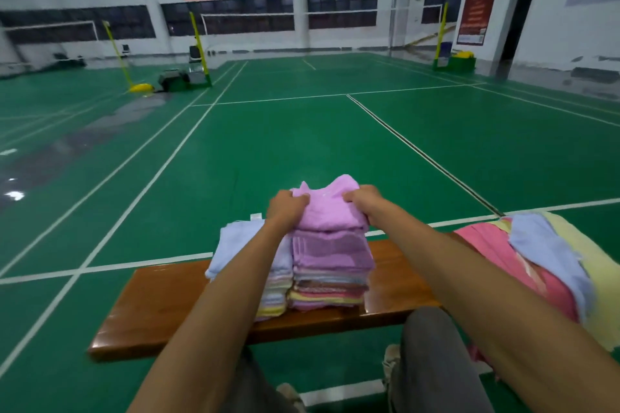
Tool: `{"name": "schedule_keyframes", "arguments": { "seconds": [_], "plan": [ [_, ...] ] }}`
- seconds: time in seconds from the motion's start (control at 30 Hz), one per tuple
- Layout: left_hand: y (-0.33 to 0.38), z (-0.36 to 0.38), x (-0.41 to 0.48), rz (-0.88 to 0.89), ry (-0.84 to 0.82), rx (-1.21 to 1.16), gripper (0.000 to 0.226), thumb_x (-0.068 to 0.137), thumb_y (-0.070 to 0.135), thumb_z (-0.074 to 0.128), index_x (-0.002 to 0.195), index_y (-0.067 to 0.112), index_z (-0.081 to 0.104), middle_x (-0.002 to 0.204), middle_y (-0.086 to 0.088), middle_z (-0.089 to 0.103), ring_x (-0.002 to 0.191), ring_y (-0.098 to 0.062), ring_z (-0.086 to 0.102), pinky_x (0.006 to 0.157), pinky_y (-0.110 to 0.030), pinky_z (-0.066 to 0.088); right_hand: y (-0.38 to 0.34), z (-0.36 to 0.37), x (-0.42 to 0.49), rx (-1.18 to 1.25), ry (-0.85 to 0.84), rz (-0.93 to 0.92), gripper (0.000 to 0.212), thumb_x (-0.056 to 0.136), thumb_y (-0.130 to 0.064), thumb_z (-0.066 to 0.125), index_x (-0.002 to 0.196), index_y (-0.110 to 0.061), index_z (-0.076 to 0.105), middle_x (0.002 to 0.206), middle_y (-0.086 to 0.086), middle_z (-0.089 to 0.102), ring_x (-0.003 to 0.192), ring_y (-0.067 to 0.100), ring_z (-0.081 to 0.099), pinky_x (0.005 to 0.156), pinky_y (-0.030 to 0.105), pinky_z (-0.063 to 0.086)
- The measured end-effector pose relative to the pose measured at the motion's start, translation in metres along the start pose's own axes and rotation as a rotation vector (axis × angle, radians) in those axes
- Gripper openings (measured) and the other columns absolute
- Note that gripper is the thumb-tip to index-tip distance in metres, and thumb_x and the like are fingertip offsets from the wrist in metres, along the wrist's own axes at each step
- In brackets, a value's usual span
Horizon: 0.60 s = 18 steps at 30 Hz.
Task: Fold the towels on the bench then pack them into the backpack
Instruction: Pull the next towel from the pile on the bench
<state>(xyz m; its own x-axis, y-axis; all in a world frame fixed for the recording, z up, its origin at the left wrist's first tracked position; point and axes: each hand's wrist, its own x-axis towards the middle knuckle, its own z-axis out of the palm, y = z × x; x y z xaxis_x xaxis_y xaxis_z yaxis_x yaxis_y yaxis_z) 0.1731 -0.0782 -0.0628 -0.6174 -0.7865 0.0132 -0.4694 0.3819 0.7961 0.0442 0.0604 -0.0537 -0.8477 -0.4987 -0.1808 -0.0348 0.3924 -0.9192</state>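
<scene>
Both hands grip a pink towel (327,208) on top of a stack: the left hand (288,206) curls round its left edge, the right hand (364,199) round its right edge, and the cloth bunches up between them, its far edge raised in a fold. The towel sits on the right stack (332,273) of folded towels, pink and purple on top with yellow and striped layers lower down. Touching it on the left is a second, lower stack (276,292), partly hidden by the left forearm, topped by a pale blue towel (231,245) that hangs over its left side. Both stacks stand on the brown wooden counter (161,308), near its middle. At the right end lies a loose heap of unfolded towels: a pink one (503,258), a pale blue one (550,255) on it and a yellow one (600,282) furthest right. Near the bottom edge are the person's knees in grey trousers (432,355). Beyond the counter spreads a green court floor (268,137) with white lines, with yellow net posts (198,43) and a net far off.
</scene>
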Motion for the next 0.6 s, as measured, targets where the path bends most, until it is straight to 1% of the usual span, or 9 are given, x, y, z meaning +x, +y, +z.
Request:
{"name": "schedule_keyframes", "arguments": {
  "seconds": [0.07, 0.2, 0.3, 0.37, 0.4, 0.43, 0.5, 0.53, 0.6],
  "plan": [
    [-0.015, -0.019, -0.005, 0.013, 0.036, 0.126, 0.045, 0.097, 0.034, 0.054, 0.121, -0.003, 0.062, 0.123, -0.024, 0.064, 0.107, -0.037, 0.061, 0.083, -0.033, 0.043, -0.002, 0.027, -0.005, -0.010, -0.035, -0.003, 0.020, 0.085, -0.012, 0.066, 0.104, -0.004, 0.067, 0.099, 0.015, 0.067, 0.085, 0.026, 0.062, 0.070, 0.029, 0.050],
    [-0.048, -0.053, -0.009, -0.017, 0.104, 0.297, 0.045, 0.101, 0.037, 0.044, 0.121, 0.001, 0.061, 0.123, -0.022, 0.064, 0.107, -0.037, 0.061, 0.089, -0.037, 0.047, -0.012, 0.075, -0.014, 0.023, -0.104, -0.005, 0.026, 0.085, -0.015, 0.067, 0.108, -0.003, 0.067, 0.102, 0.015, 0.069, 0.085, 0.026, 0.063, 0.070, 0.029, 0.050],
    [-0.074, -0.076, -0.010, -0.061, 0.104, 0.402, 0.049, 0.103, 0.043, 0.037, 0.127, 0.004, 0.055, 0.127, -0.021, 0.063, 0.108, -0.037, 0.061, 0.096, -0.042, 0.050, -0.012, 0.109, -0.013, 0.022, -0.157, 0.002, 0.030, 0.083, -0.019, 0.069, 0.107, -0.002, 0.067, 0.104, 0.017, 0.070, 0.086, 0.027, 0.066, 0.076, 0.033, 0.056],
    [-0.090, -0.085, -0.010, -0.101, 0.088, 0.414, 0.054, 0.104, 0.043, 0.034, 0.139, 0.003, 0.044, 0.134, -0.024, 0.058, 0.117, -0.039, 0.059, 0.101, -0.045, 0.047, 0.003, 0.132, -0.003, 0.000, -0.208, 0.028, 0.044, 0.072, -0.028, 0.076, 0.107, -0.003, 0.068, 0.108, 0.017, 0.072, 0.093, 0.029, 0.069, 0.085, 0.040, 0.060],
    [-0.102, -0.090, -0.009, -0.125, 0.036, 0.417, 0.057, 0.105, 0.042, 0.034, 0.146, 0.002, 0.038, 0.139, -0.026, 0.054, 0.121, -0.039, 0.056, 0.104, -0.045, 0.045, 0.007, 0.141, -0.009, -0.023, -0.233, 0.045, 0.054, 0.065, -0.032, 0.078, 0.109, -0.003, 0.067, 0.112, 0.017, 0.071, 0.098, 0.030, 0.069, 0.088, 0.043, 0.059],
    [-0.113, -0.092, -0.009, -0.143, -0.045, 0.440, 0.059, 0.104, 0.042, 0.037, 0.149, 0.003, 0.035, 0.142, -0.026, 0.052, 0.124, -0.039, 0.055, 0.106, -0.044, 0.044, 0.006, 0.146, -0.021, -0.056, -0.248, 0.058, 0.061, 0.063, -0.033, 0.080, 0.113, -0.002, 0.065, 0.116, 0.015, 0.070, 0.103, 0.031, 0.068, 0.090, 0.042, 0.058],
    [-0.131, -0.094, -0.009, -0.192, -0.233, 0.541, 0.060, 0.100, 0.046, 0.044, 0.145, 0.007, 0.044, 0.140, -0.022, 0.055, 0.119, -0.036, 0.057, 0.103, -0.042, 0.046, 0.002, 0.150, -0.044, -0.170, -0.223, 0.058, 0.061, 0.075, -0.026, 0.080, 0.126, -0.003, 0.055, 0.124, 0.013, 0.063, 0.113, 0.031, 0.062, 0.088, 0.035, 0.054],
    [-0.134, -0.096, -0.010, -0.197, -0.287, 0.579, 0.059, 0.098, 0.049, 0.047, 0.141, 0.009, 0.048, 0.137, -0.019, 0.058, 0.115, -0.034, 0.058, 0.101, -0.041, 0.046, 0.000, 0.153, -0.050, -0.244, -0.191, 0.052, 0.062, 0.081, -0.024, 0.076, 0.133, -0.004, 0.050, 0.129, 0.013, 0.061, 0.117, 0.031, 0.060, 0.087, 0.033, 0.052],
    [-0.136, -0.096, -0.007, -0.165, -0.264, 0.586, 0.057, 0.100, 0.050, 0.046, 0.141, 0.011, 0.051, 0.135, -0.018, 0.059, 0.116, -0.034, 0.058, 0.103, -0.041, 0.046, -0.002, 0.158, -0.050, -0.327, -0.129, 0.024, 0.065, 0.089, -0.021, 0.067, 0.144, -0.003, 0.038, 0.137, 0.016, 0.057, 0.123, 0.034, 0.057, 0.090, 0.033, 0.049]
  ]
}}
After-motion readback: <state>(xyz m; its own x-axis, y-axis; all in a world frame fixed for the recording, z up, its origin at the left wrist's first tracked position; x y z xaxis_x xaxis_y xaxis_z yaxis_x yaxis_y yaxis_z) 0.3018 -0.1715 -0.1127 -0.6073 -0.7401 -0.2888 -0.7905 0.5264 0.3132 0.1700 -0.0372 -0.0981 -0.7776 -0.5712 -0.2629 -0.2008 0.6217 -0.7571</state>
